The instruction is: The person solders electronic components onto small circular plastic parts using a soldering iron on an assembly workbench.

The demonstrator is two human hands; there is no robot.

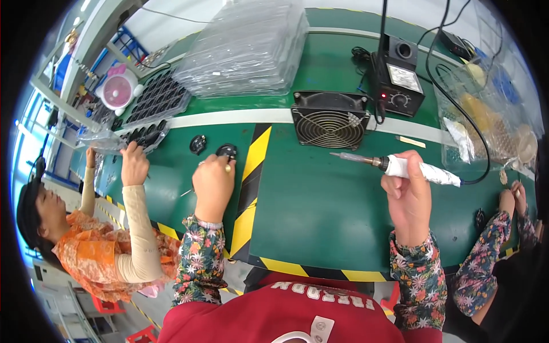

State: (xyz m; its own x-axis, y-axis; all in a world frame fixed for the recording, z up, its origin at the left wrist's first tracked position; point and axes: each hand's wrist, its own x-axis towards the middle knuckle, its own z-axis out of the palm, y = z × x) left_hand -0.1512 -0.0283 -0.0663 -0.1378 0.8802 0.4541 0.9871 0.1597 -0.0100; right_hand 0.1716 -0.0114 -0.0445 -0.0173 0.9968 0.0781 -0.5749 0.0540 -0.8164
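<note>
Hands of the person at work hover over a green bench (320, 200). At about four o'clock from the bench's middle the right hand (407, 197) has its fingers wrapped tightly round the white-taped handle of a soldering iron (394, 166), whose metal tip points toward nine o'clock and hangs in the air above the bench, touching nothing. At about nine o'clock the left hand (213, 186) rests closed on a small round black part (226, 152), pinning it near the yellow-and-black striped tape (251, 177); whether the fingers pinch the part or only press on it I cannot tell. A second black part (198, 144) lies just beside the first, toward nine o'clock. Toward twelve o'clock stands a square black fan (330, 120), and at one o'clock a black soldering station (400, 83) with a dial. Clear plastic trays (246, 48) are stacked at eleven o'clock, with black trays (154, 100) of parts beyond them at ten. Another worker's hand (134, 164) reaches onto the bench at nine o'clock, and a third person's hands (512, 197) work at three o'clock.
</note>
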